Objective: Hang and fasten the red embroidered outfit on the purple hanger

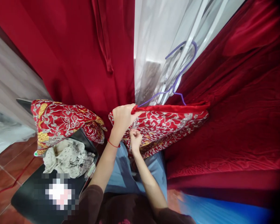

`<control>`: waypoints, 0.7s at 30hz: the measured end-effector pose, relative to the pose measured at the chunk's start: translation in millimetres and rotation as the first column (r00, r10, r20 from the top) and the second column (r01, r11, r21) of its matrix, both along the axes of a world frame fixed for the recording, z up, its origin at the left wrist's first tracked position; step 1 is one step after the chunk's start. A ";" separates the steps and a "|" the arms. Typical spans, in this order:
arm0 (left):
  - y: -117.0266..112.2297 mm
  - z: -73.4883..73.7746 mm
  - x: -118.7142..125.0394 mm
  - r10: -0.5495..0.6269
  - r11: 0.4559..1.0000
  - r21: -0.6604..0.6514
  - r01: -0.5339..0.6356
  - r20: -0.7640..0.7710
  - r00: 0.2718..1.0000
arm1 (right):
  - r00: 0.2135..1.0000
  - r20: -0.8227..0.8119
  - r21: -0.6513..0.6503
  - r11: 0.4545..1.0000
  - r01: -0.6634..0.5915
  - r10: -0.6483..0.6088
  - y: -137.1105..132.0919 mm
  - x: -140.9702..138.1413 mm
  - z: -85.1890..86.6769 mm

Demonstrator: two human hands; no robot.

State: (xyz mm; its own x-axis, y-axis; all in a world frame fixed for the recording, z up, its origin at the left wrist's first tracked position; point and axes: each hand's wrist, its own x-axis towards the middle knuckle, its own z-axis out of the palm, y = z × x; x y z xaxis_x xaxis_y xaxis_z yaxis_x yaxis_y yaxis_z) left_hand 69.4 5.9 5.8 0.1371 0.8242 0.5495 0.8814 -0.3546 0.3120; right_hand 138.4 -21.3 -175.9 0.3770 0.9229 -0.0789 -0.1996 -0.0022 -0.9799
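Observation:
A red garment with silver and gold embroidery [161, 124] hangs in front of me on a purple hanger [177, 81], its hook tilted up to the right. My left hand [124, 117] is closed around the garment's top left corner, by the plain red band [172, 108] and the hanger's end. Just below it, my right hand [135, 140] has its fingers curled together against the embroidered cloth. Whatever lies between those fingers is too small to make out.
Left of me, a black chair [28, 193] holds a crumpled dotted white cloth [68, 157]. Another embroidered red piece [60, 123] drapes over its backrest. Red curtains [67, 46] hang ahead, and dark red velvet fabric [235, 118] hangs at right. White rails [198, 18] stand behind the hanger.

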 end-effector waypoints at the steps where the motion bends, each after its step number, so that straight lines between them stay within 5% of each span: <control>1: -0.5 0.0 -0.3 0.002 1.000 0.000 -0.002 -0.002 1.000 | 0.999 0.033 0.009 1.000 -0.010 0.010 -2.7 0.2 1.0; 7: -1.1 -0.7 -1.9 0.003 1.000 0.008 -0.003 -0.014 1.000 | 0.886 0.463 0.060 0.998 -0.037 0.005 -28.1 5.8 9.7; 13: -0.6 -2.4 -0.1 0.025 0.999 0.033 -0.024 -0.026 0.999 | 0.989 0.120 0.109 0.989 -0.102 0.089 -31.5 10.1 -0.4; 21: -7.6 -6.9 3.9 0.050 0.996 0.076 -0.048 -0.023 0.999 | 0.995 0.095 0.159 0.987 -0.028 0.013 -47.4 5.2 -10.0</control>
